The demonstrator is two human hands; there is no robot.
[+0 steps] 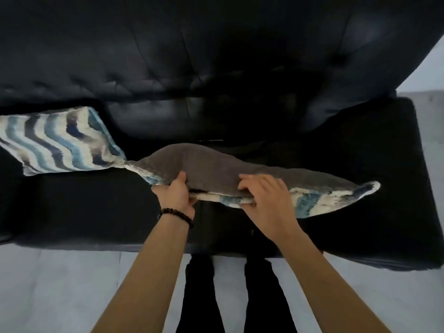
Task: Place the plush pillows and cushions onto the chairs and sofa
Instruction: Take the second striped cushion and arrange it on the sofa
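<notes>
Nearest: my legs [199,296] in dark trousers, standing on pale floor [60,284] close against the front edge of the sofa [360,236]. Feet cut off by the frame.

Beaded bracelet [177,213] on left wrist.

Left hand [176,195] grasps the cushion [216,169] at its near edge, thumb on the grey side, fingers tucked under and hidden. Right hand [266,200] clamps the same edge further right, fingers curled over the top; thumb not visible. Two hands spread apart, I judge, to keep the soft body level while I set it down.

Cushion lies lengthwise over the middle of the seat [72,212], grey side up, wave-print face turned down and toward me, right tip reaching toward the seat's right end. Cannot tell whether it rests on the seat or hangs just above: black leather swallows any shadow.

Second cushion [60,140] at the seat's left back corner, print up, leaning on the backrest [216,56]. Its left end is cut off. Its near corner meets my cushion's left tip; touching or merely overlapping, unclear.

Backrest: tufted, dark, detail lost.
</notes>
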